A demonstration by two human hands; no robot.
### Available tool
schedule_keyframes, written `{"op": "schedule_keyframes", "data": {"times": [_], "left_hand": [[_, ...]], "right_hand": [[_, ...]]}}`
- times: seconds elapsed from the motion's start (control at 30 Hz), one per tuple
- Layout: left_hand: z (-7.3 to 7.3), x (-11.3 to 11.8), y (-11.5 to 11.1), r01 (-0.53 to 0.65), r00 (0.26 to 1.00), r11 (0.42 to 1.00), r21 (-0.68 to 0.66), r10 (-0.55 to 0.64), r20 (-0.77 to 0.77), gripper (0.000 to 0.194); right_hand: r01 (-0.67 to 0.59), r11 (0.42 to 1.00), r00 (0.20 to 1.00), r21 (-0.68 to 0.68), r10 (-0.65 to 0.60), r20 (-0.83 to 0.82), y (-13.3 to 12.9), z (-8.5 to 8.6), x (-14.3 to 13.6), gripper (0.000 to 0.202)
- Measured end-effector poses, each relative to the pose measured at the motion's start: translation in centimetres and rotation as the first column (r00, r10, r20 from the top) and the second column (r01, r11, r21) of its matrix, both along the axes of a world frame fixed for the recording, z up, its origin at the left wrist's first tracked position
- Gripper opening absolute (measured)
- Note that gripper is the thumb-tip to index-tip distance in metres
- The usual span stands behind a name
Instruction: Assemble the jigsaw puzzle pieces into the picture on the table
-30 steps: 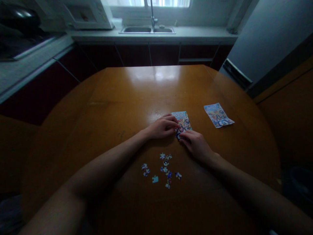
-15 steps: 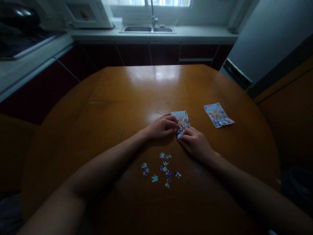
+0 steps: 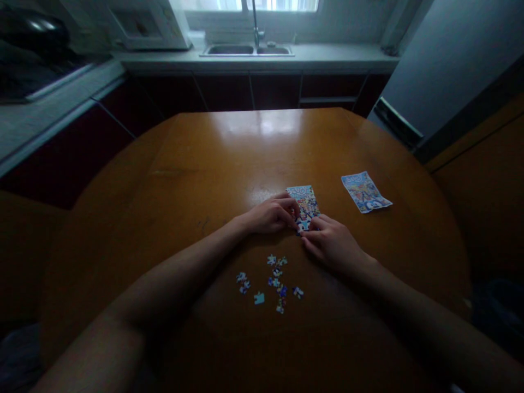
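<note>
A partly assembled jigsaw puzzle (image 3: 306, 201), blue and multicoloured, lies on the wooden table between my hands. My left hand (image 3: 275, 213) rests at its left side, fingers curled, with the fingertips at the lower left edge. My right hand (image 3: 329, 237) pinches at the lower right edge of the puzzle; whatever lies between its fingertips is too small to make out. Nearer to me several loose puzzle pieces (image 3: 282, 291) are scattered, with a light blue piece (image 3: 259, 298) among them and two small ones (image 3: 242, 277) to the left.
A creased picture sheet (image 3: 367, 192) lies on the table (image 3: 204, 164) to the right of the puzzle. Beyond the table are a counter with a sink (image 3: 229, 49), a white microwave (image 3: 139, 24) at the left and a large grey appliance (image 3: 442, 60) at the right.
My left fingertips have moved down to the puzzle's lower edge. My right hand has shifted slightly right and down, and more of the puzzle's lower part shows.
</note>
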State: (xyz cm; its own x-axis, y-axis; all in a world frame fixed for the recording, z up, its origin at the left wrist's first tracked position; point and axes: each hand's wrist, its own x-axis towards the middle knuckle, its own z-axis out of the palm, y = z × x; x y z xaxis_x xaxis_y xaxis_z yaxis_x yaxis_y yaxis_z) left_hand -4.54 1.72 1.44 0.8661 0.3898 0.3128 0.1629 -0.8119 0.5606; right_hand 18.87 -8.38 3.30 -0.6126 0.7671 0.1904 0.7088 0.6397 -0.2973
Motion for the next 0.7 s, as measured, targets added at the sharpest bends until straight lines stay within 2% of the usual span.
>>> {"op": "schedule_keyframes", "data": {"times": [0.13, 0.27, 0.57, 0.7], "left_hand": [[0.0, 0.0, 0.0, 0.019, 1.0, 1.0, 0.01, -0.019, -0.002, 0.025], [-0.3, 0.0, 0.0, -0.017, 0.999, 1.0, 0.004, 0.017, 0.028, 0.027], [-1.1, 0.1, 0.1, -0.194, 0.979, 0.981, 0.015, 0.193, 0.066, 0.032], [-1.2, 0.2, 0.0, -0.263, 0.962, 0.964, 0.028, 0.261, 0.078, 0.021]], "right_hand": [[-0.019, 0.999, 1.0, -0.028, 0.019, -0.018, 0.0, -0.2, 0.1, 0.02], [0.0, 1.0, 0.999, -0.025, -0.001, -0.035, 0.1, -0.4, 0.1, 0.022], [0.136, 0.99, 0.989, 0.024, -0.134, -0.07, 1.3, -1.2, 1.3, 0.03], [0.183, 0.982, 0.97, 0.039, -0.174, -0.17, 2.0, -2.0, 1.6, 0.033]]}}
